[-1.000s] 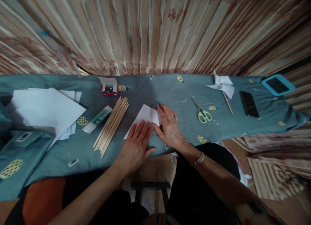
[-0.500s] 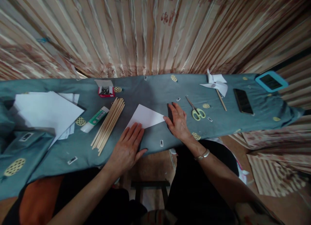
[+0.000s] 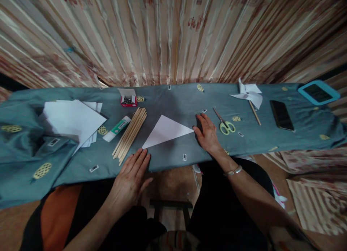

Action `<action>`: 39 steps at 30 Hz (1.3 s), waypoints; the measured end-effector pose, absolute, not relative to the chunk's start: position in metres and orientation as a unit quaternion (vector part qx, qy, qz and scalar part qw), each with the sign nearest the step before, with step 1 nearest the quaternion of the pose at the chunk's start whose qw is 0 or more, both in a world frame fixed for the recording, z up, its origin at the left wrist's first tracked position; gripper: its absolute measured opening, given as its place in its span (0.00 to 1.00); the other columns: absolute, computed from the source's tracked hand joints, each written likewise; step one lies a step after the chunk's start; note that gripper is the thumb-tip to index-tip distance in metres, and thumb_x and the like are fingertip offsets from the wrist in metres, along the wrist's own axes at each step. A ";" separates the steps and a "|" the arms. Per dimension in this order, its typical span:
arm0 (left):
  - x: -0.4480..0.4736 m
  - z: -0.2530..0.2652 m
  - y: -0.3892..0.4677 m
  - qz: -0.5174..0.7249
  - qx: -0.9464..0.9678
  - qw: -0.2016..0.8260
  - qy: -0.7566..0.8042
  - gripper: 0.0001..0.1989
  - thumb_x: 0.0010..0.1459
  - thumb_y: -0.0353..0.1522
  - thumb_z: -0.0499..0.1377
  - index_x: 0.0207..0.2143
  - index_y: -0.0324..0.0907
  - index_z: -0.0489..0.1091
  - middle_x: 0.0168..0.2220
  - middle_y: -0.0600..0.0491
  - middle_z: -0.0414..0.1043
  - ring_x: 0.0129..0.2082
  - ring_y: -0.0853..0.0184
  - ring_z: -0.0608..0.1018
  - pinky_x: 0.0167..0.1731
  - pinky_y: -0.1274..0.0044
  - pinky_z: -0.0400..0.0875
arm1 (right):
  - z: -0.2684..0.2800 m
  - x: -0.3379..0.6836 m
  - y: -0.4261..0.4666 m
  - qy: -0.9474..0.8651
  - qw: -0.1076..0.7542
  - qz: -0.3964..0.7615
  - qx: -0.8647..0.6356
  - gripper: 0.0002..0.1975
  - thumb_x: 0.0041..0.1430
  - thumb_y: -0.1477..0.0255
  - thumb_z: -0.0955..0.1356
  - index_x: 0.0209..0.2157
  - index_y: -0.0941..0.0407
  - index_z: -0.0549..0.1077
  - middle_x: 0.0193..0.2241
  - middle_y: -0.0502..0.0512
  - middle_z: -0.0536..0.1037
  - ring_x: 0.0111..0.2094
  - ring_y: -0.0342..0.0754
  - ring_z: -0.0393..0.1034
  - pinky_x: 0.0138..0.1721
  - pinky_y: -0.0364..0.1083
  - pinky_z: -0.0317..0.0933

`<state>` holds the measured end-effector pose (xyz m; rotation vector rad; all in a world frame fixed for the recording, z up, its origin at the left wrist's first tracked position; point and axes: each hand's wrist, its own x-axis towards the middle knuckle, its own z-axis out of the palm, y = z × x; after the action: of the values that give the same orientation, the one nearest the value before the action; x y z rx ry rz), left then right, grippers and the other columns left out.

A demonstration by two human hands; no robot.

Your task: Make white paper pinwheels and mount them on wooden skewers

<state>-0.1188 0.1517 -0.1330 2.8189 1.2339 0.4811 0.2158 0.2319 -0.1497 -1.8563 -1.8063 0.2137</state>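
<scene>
A white sheet of paper (image 3: 166, 133), folded into a triangle, lies on the cloth-covered table in front of me. At its near left corner rest the outstretched fingertips of my left hand (image 3: 132, 175), palm down. My right hand (image 3: 207, 133) lies on the cloth at the other end, thumb tip against the paper's right corner and fingers extended. Left of the paper is a bundle of wooden sticks (image 3: 131, 133), with a green and white glue stick (image 3: 117, 129) beside it. Scissors with light green handles (image 3: 227, 126) lie just right of my right hand.
A stack of white paper (image 3: 70, 117) is at the left. Behind the sticks stands an open red box of small metal pieces (image 3: 128, 100). To the right are a paper pinwheel on a stick (image 3: 251, 94), a dark phone (image 3: 282, 115) and a blue-framed device (image 3: 318, 92). A curtain (image 3: 162, 38) hangs behind.
My left hand has slid left and nearer me along the paper's edge to its corner, uncovering more of the triangle. My right hand stays by the right corner. The view has shifted slightly.
</scene>
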 end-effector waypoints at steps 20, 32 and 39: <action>-0.058 -0.103 0.216 0.324 0.837 0.067 0.437 0.44 0.65 0.37 0.58 0.71 0.40 0.31 0.72 0.33 0.39 0.72 0.47 0.48 0.66 0.52 0.53 | -0.124 0.194 0.242 -0.658 0.416 0.228 -0.585 0.05 0.57 0.68 0.71 0.31 0.55 0.75 0.49 0.61 0.80 0.49 0.54 0.77 0.52 0.54 0.67; -0.041 -0.102 0.198 0.252 0.889 -0.086 0.371 0.26 0.66 0.26 0.54 0.65 0.47 0.57 0.68 0.46 0.59 0.72 0.60 0.42 0.70 0.54 0.37 | -0.081 0.162 0.187 -0.830 0.257 -0.049 -0.493 0.12 0.69 0.72 0.63 0.32 0.57 0.75 0.33 0.58 0.81 0.33 0.52 0.72 0.37 0.51 0.64; -0.058 -0.104 0.219 0.261 0.892 -0.109 0.352 0.08 0.65 0.26 0.57 0.40 0.46 0.72 0.47 0.56 0.81 0.60 0.59 0.73 0.68 0.51 0.25 | -0.093 0.160 0.180 -0.855 0.225 0.030 -0.466 0.11 0.69 0.73 0.62 0.39 0.60 0.76 0.39 0.60 0.81 0.38 0.52 0.74 0.42 0.52 0.68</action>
<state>-0.0582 0.2192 -0.1038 3.0161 1.1897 0.8823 0.1605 0.1799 -0.0929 -1.2848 -2.3600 0.0825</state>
